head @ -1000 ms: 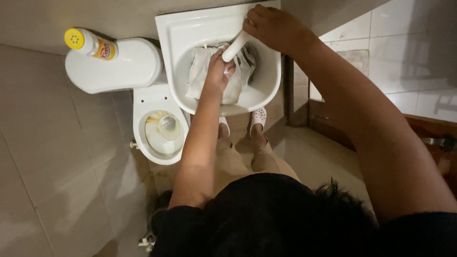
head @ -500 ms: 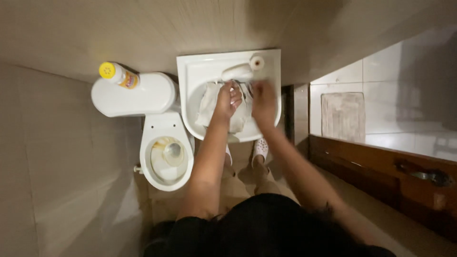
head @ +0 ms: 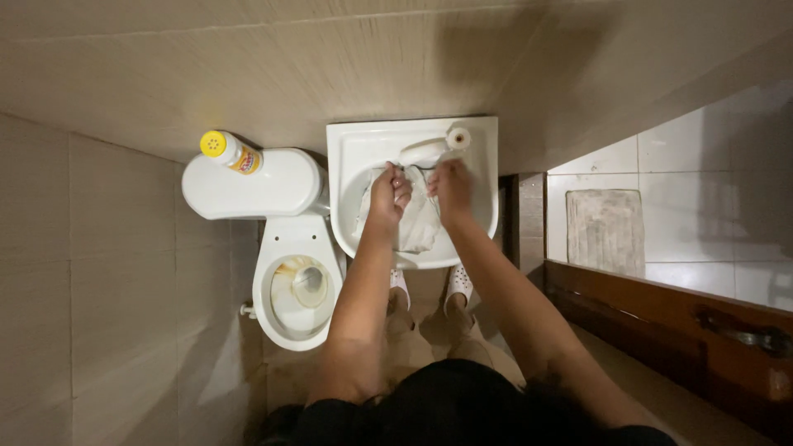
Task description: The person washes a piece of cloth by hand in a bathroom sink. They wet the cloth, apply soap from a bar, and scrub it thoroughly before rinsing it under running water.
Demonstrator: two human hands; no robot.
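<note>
White toilet (head: pixel 297 289) at your left, lid up, stained bowl. Its tank carries a yellow-capped bottle (head: pixel 231 154) lying on top. White sink (head: pixel 355 149) straight ahead, faucet (head: pixel 429 149) at the back rim. White cloth (head: pixel 417 219) sits bunched in the basin. Your left hand (head: pixel 388 192) is closed, gripping the cloth's upper edge; your right hand (head: pixel 452 188) is curled on it just beside.
</note>
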